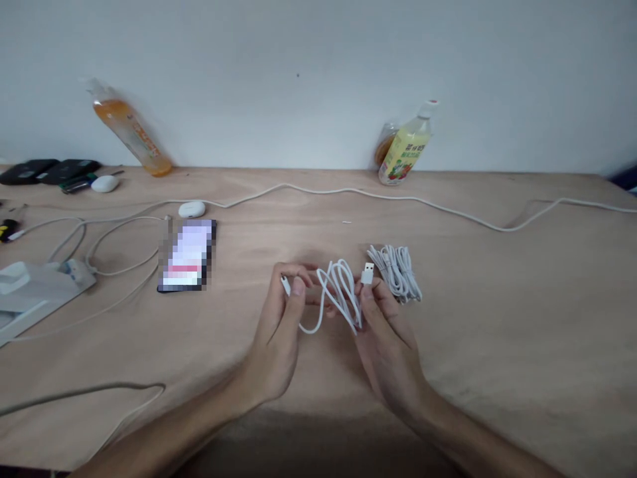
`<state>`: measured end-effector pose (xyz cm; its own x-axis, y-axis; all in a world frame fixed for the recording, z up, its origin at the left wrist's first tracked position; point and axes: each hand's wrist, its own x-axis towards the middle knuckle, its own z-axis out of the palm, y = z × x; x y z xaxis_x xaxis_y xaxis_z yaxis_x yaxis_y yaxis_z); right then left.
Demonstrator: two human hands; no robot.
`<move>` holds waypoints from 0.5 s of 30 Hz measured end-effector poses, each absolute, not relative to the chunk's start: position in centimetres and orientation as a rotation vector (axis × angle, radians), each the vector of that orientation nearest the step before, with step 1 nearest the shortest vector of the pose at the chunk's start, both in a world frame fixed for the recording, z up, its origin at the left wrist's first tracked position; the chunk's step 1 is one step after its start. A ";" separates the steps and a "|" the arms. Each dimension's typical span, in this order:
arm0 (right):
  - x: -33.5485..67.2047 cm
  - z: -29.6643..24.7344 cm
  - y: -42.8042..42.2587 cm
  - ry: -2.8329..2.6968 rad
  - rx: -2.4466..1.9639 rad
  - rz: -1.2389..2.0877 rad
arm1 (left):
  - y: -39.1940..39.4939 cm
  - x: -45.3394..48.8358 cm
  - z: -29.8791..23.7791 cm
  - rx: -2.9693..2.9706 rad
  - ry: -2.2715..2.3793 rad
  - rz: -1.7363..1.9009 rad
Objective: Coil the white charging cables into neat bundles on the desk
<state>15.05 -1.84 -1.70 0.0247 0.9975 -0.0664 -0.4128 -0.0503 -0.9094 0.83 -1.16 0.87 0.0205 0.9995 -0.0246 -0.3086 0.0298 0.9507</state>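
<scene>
A white USB charging cable (343, 292) hangs in loose loops between my two hands above the wooden table. My left hand (281, 325) pinches the cable's small-plug end between thumb and index finger, with the metal tip poking up. My right hand (388, 332) grips the USB-A end, its plug standing upright above the thumb, and the loops rest against its fingers. Just beyond my right hand lie several coiled white cables (398, 272), bundled side by side on the table. The fingertips behind the loops are partly hidden.
A phone (189, 255) with a lit screen lies to the left, near a white earbud case (192, 210). Further left sits a white power strip (44, 292) with cords. An orange drink bottle (134, 136) and a yellow-labelled bottle (408, 146) lean against the wall. One long white cord (348, 190) crosses the table.
</scene>
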 end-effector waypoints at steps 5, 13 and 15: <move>15.3 -1.2 -1.9 -0.826 -0.953 1.345 | -0.1 0.3 1.0 1.071 0.777 1.078; 15.3 -1.7 -1.4 -0.844 -0.973 1.343 | -0.4 -0.1 1.0 1.266 0.823 0.930; 15.2 -1.9 -1.5 -0.827 -0.954 1.371 | -0.3 0.0 0.7 1.200 0.867 0.921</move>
